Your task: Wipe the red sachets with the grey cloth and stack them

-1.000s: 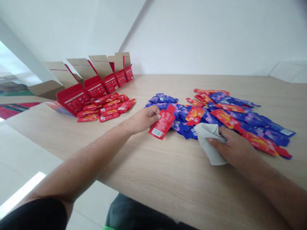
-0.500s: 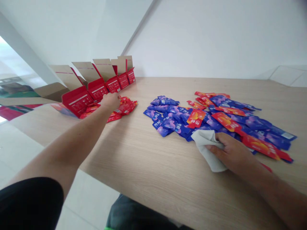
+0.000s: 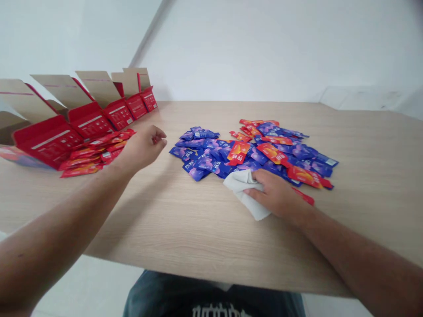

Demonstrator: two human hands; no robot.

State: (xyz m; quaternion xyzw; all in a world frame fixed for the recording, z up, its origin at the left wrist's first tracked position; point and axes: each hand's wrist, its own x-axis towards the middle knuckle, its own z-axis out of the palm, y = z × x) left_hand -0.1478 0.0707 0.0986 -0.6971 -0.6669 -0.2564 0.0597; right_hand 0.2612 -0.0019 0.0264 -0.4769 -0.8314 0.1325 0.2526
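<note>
Sachets [image 3: 214, 165] flat, overlapping; soft cloth [image 3: 247, 196] crumpled in right hand [image 3: 274, 190].

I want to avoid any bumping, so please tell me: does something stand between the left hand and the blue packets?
Nothing visible does: only table shows between the left hand and the nearest blue packets. The cloth, in the right hand, is off that line.

Packets [image 3: 211, 160] lie on the table [image 3: 185, 229], boxes [image 3: 90, 125] at left.

Bright, diffuse light | soft shadow across table [image 3: 198, 237] | upper-right corner darkened
</note>
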